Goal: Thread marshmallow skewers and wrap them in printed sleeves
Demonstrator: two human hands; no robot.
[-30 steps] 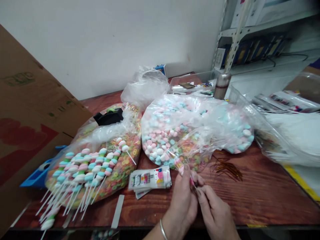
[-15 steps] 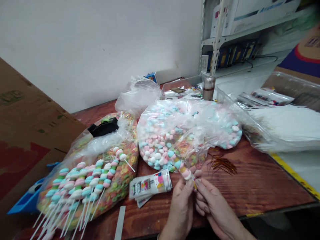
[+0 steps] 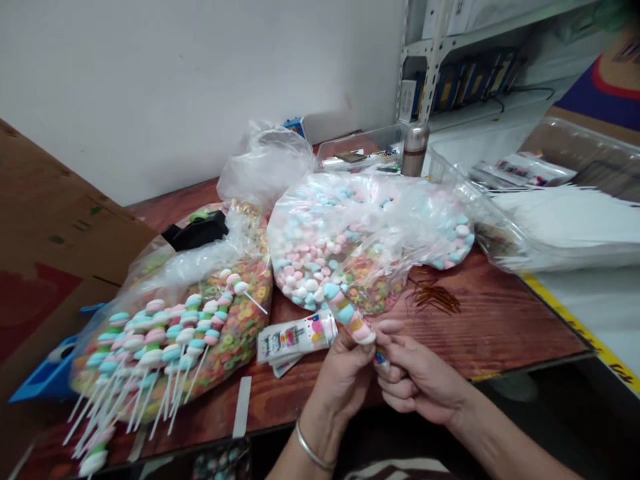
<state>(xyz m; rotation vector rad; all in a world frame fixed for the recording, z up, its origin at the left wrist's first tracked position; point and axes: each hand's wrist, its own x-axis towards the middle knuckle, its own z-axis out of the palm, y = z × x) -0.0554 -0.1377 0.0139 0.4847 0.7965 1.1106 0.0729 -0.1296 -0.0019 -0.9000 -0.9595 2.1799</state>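
Note:
My left hand (image 3: 344, 375) and my right hand (image 3: 419, 377) meet near the table's front edge, both closed around the lower end of a candy skewer (image 3: 347, 313) of pastel marshmallows inside a clear wrapper. The skewer tilts up and to the left. Just left of my hands lies a small stack of printed wrappers (image 3: 295, 339). Behind them sits a clear bag of pastel marshmallows (image 3: 360, 227) with ring cereal showing at its near side.
A bag of ring cereal (image 3: 235, 327) at left carries several finished skewers (image 3: 160, 340) and a black tape dispenser (image 3: 196, 231). Gold twist ties (image 3: 431, 298) lie on the wooden table (image 3: 500, 327). Cardboard box (image 3: 45, 253) at left, clear bins (image 3: 550, 200) and a metal flask (image 3: 414, 148) behind.
The camera has shifted right and down. My hands have drawn the skewer toward me and turned it, so more of the wrapped marshmallows show above my fingers.

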